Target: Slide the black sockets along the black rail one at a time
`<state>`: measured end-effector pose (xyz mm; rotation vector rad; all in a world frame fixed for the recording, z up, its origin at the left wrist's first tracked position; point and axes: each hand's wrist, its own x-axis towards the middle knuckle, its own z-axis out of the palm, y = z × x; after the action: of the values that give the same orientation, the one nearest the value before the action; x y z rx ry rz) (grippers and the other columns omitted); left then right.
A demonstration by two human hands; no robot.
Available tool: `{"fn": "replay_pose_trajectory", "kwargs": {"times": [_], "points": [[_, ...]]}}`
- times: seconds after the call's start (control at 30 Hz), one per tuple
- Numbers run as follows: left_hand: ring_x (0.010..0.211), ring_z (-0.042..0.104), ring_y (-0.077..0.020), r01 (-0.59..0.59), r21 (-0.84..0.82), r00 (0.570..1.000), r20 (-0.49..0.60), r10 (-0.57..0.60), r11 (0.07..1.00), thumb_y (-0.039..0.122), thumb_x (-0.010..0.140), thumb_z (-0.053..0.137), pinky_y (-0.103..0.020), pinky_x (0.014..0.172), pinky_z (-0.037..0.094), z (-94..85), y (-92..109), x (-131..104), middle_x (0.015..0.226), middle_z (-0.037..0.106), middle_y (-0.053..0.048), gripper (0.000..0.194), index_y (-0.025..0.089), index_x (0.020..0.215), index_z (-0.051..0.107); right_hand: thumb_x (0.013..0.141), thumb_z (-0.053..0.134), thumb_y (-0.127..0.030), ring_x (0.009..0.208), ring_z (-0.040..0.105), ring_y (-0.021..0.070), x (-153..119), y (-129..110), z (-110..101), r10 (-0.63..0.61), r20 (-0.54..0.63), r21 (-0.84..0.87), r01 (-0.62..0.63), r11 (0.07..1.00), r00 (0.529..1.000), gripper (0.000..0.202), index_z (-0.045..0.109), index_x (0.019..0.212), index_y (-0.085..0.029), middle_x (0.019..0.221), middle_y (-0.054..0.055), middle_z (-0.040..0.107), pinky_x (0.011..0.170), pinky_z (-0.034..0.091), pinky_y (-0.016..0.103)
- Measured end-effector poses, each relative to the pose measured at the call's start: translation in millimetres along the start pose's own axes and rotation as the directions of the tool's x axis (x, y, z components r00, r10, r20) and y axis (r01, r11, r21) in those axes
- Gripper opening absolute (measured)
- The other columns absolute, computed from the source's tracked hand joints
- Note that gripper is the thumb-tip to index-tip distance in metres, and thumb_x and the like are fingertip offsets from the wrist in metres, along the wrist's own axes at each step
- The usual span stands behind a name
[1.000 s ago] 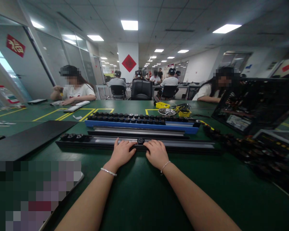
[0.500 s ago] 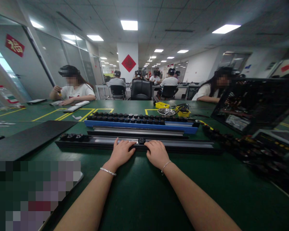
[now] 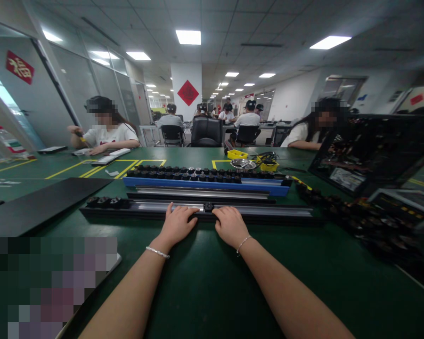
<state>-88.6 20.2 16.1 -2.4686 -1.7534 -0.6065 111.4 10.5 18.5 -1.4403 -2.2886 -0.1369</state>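
A long black rail (image 3: pixel 268 213) with a shiny metal channel lies crosswise in front of me. On it, between my hands, sits a small black block (image 3: pixel 208 207). My left hand (image 3: pixel 175 223) lies over the rail to the left of the block, fingers spread and thumb apart. Right beside the block, my right hand (image 3: pixel 232 225) rests on the rail with fingers stretched forward, the index fingertip at or very near the block's right side. Several similar black pieces (image 3: pixel 104 202) stand at the rail's left end.
Behind lie another metal-topped rail (image 3: pixel 201 193) and a blue rail (image 3: pixel 205 185) bearing rows of black pieces. A heap of black parts (image 3: pixel 371 221) is at right, by an open computer case (image 3: pixel 381 150). A dark mat (image 3: pixel 42 202) lies left. Co-workers sit across the table.
Both my hands stay nearly in place on the rail, and the block sits almost where it was. The view has shifted very slightly. At left, a co-worker's raised hand has moved a little.
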Motion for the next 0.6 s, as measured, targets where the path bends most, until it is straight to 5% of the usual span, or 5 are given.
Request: {"fn": "replay_pose_trajectory", "kwargs": {"times": [0.6], "points": [[0.105, 0.055, -0.0213, -0.015, 0.011, 1.0, -0.009, 0.015, 1.0, 0.037, 0.085, 0.046, -0.055, 0.109, 0.012, 0.7, -0.9, 0.0, 0.103, 0.067, 0.001, 0.03, 0.034, 0.113, 0.058, 0.081, 0.044, -0.018, 0.104, 0.052, 0.02, -1.9, 3.9, 0.0, 0.023, 0.021, -0.04, -0.022, 0.999, 1.0, 0.032, 0.06, 0.109, -0.022, 0.104, 0.006, 0.065, 0.099, 0.025, 0.037]]}}
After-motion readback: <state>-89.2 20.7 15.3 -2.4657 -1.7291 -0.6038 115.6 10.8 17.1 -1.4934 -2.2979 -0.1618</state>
